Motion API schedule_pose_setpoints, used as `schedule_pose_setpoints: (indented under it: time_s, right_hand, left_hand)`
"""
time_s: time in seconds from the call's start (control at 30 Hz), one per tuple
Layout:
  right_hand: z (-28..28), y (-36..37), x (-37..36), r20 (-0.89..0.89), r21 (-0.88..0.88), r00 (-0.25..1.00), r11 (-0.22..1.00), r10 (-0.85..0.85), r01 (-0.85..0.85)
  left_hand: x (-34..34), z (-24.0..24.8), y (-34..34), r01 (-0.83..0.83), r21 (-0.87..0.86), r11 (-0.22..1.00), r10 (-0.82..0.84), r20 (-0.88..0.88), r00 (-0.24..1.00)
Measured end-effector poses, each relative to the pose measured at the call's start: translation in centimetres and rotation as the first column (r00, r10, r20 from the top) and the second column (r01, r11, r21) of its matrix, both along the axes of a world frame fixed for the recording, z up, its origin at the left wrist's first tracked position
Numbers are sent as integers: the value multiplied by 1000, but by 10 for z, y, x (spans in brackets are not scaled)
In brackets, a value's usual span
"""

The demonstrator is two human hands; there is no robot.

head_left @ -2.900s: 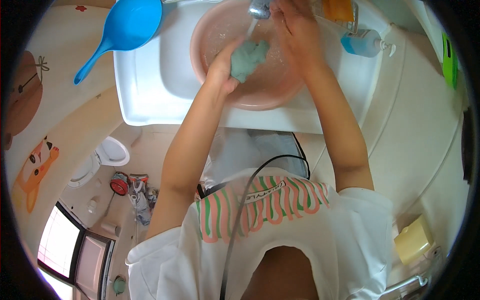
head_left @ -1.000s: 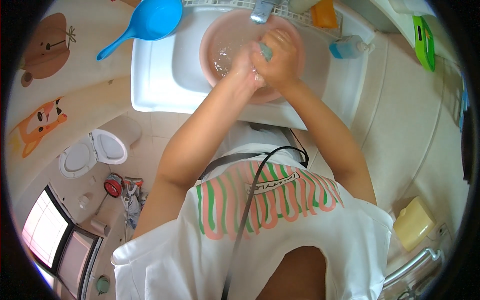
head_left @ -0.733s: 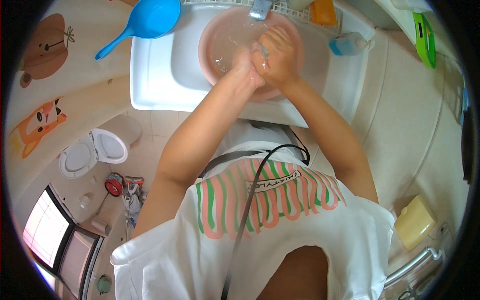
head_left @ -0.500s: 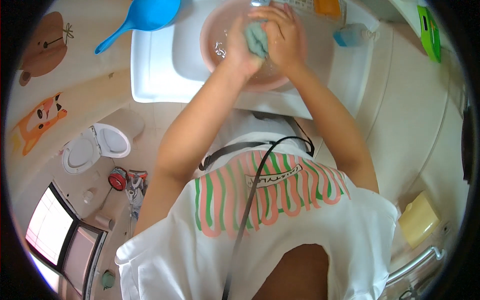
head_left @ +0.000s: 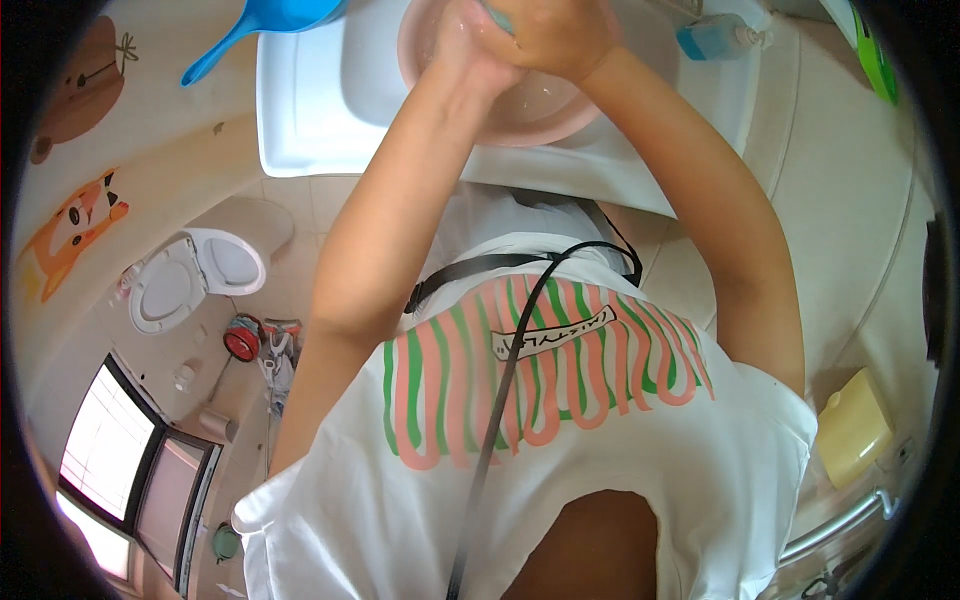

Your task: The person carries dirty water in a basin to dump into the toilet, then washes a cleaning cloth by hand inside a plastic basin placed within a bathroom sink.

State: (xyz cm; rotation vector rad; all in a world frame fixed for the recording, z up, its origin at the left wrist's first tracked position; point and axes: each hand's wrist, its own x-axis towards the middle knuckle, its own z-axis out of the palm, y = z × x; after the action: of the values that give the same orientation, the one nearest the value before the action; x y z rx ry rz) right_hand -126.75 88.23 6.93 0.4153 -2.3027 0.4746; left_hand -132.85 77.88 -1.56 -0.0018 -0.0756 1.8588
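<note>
The left hand and right hand press together, their fingers clamped on a pale green, crumpled cloth; only a small part shows between them, and the upper edge crops the grip. To squeeze well, I'd hold the fingers directly above the round, pink, plastic-looking basin beneath them, gather loose folds into the palms, then press evenly from both sides.

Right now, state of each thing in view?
Soft pale green cloth: bunched, mostly hidden
Bare left hand: closed on cloth
Bare right hand: closed on cloth
Round pink basin: wet inside
Blue long-handled dipper: partly out of frame
Clear pump bottle: part-filled, blue liquid
White toilet: open
</note>
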Motion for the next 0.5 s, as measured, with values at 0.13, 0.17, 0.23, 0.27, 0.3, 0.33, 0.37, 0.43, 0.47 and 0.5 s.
schedule_pose_setpoints:
  time_s: [0.13,0.17,0.23,0.27,0.3,0.33,0.37,0.43,0.47,0.5]
  right_hand:
    - [-1,-4,4,27,66,998,996,-61,59]
    - [-1,-5,3,11,37,1000,999,-14,13]
    - [-2,-4,2,-2,6,1000,999,31,-31]
    - [-3,-2,2,-27,27,998,998,55,-54]
    - [-3,-2,2,-51,48,996,996,79,-77]
    - [-4,0,2,-49,49,996,996,76,-74]
    - [-6,1,3,-48,65,996,996,72,-69]
    - [-7,1,5,-48,79,996,995,72,-68]
    - [-7,0,6,-3,82,998,995,65,-64]
    - [-8,-2,8,41,85,997,994,58,-62]
  left_hand:
    - [4,-16,1,-66,-192,979,57,-55,997]
    - [5,-24,0,-82,-131,988,87,33,996]
    - [5,-36,1,-141,-168,976,130,-75,989]
    - [6,-39,1,-202,-197,959,166,-185,969]
    - [8,-42,0,-201,-200,959,165,-181,969]
    - [10,-41,3,-195,-246,949,155,-175,972]
    - [12,-39,6,-189,-291,938,145,-168,975]
    - [18,-40,6,-192,-325,926,135,-190,973]
    - [19,-41,5,-197,-359,912,126,-214,969]
    - [19,-42,2,-203,-360,910,131,-215,968]
